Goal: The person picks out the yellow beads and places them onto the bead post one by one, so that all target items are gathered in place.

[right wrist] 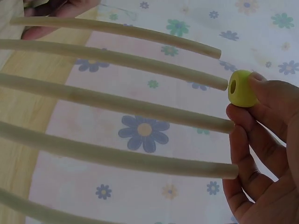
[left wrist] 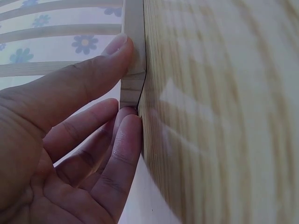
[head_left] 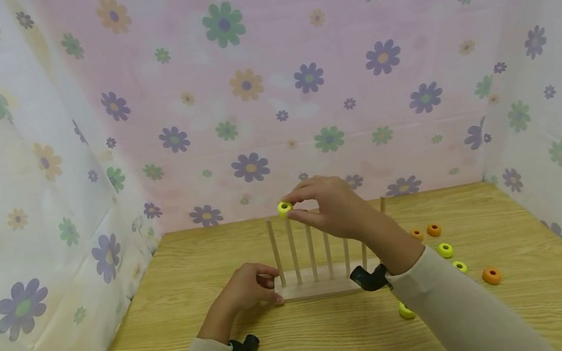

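Note:
A wooden peg rack with several upright pegs stands on the table. At its left end, my left hand holds the base, thumb against one face and fingers curled about the end. My right hand pinches a yellow bead between thumb and fingers, right at the top of the second peg from the left. In the right wrist view, the hole of this yellow bead faces the peg's tip. Other fingers of that hand are close to the neighbouring peg tips.
To the right lie loose beads on the wooden table, among them an orange bead, a second orange bead and a yellow bead. Another yellow bead is partly behind the right sleeve. Flowered cloth surrounds the table.

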{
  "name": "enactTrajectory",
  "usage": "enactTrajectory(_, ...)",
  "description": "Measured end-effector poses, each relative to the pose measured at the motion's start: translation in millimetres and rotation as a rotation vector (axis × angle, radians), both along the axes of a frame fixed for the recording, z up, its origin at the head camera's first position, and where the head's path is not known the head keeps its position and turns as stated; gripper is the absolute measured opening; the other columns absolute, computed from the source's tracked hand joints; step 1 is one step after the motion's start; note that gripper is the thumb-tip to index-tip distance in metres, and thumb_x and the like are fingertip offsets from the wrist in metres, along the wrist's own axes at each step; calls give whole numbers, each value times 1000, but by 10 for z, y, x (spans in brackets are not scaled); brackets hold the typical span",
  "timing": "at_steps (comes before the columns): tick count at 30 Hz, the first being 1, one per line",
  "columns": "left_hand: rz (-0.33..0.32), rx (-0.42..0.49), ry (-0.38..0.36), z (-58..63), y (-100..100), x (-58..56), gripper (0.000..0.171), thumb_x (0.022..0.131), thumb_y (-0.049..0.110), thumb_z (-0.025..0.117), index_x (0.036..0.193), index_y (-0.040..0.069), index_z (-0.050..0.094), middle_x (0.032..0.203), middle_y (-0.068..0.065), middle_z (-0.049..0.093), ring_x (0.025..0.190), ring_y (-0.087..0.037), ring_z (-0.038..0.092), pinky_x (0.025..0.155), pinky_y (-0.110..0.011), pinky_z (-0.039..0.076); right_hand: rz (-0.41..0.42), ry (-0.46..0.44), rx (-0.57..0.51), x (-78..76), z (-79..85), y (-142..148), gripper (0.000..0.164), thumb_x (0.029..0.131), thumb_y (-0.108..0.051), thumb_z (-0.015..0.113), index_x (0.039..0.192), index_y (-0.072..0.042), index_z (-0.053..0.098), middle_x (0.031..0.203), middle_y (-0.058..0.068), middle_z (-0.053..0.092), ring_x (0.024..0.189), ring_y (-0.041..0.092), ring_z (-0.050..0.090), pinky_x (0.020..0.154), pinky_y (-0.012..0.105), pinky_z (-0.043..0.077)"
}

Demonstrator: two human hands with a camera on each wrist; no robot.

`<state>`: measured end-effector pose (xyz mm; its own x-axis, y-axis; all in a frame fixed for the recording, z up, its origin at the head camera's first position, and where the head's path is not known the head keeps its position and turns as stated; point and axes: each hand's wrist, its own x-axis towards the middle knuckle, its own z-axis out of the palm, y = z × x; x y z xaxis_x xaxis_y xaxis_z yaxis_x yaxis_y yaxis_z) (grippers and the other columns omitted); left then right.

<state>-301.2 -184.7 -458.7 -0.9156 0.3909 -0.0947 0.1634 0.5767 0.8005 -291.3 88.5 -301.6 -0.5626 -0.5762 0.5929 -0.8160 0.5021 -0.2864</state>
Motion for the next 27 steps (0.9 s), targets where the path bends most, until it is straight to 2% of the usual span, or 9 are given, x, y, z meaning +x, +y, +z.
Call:
enactTrajectory(3,5,-4,-4,5,5,0,62,74,18,96,131,11,72,112,-2,73,103,-17,67,84,-36,58,9,-8,-1,0,-10,-44,26,98,-26,75,121,-15,78,115,-1,75,105,17,69,85,38,57)
enactTrajectory(9,7,-7,-11,4,11,0,64,73,19,96,131,10,72,112,-3,73,103,-18,66,85,-37,57,16,-18,-19,8,-42,-131,27,97,-25,75,122,-14,77,113,-1,75,94,13,67,72,30,55)
enactTrajectory(13,7,-7,-5,-2,6,-6,64,73,19,96,131,10,71,112,-3,73,103,-18,66,86,-37,57,21,-22,-41,4,-66,-177,27,97,-26,76,122,-15,78,113,-2,75,93,12,65,68,27,54)
enactTrajectory(20,-1,-5,-5,-14,3,-10,64,73,19,96,131,10,72,110,-2,73,100,-18,65,85,-36,56,16,-34,-82,-2,-114,-228,26,96,-24,77,120,-15,78,111,-3,75,97,13,69,69,27,56)
enactTrajectory(23,2,-8,-5,-12,2,-10,64,73,19,96,131,11,72,110,-2,73,102,-18,66,85,-37,57,29,-38,-97,-6,-132,-248,26,97,-24,76,121,-13,78,112,-3,75,99,17,71,71,31,57)
enactTrajectory(27,4,-13,-2,1,4,-1,63,73,20,96,131,11,72,112,-3,73,103,-18,66,86,-38,58,40,-29,-98,-18,-149,-266,27,98,-24,75,122,-12,77,113,-1,76,103,21,72,79,37,59)
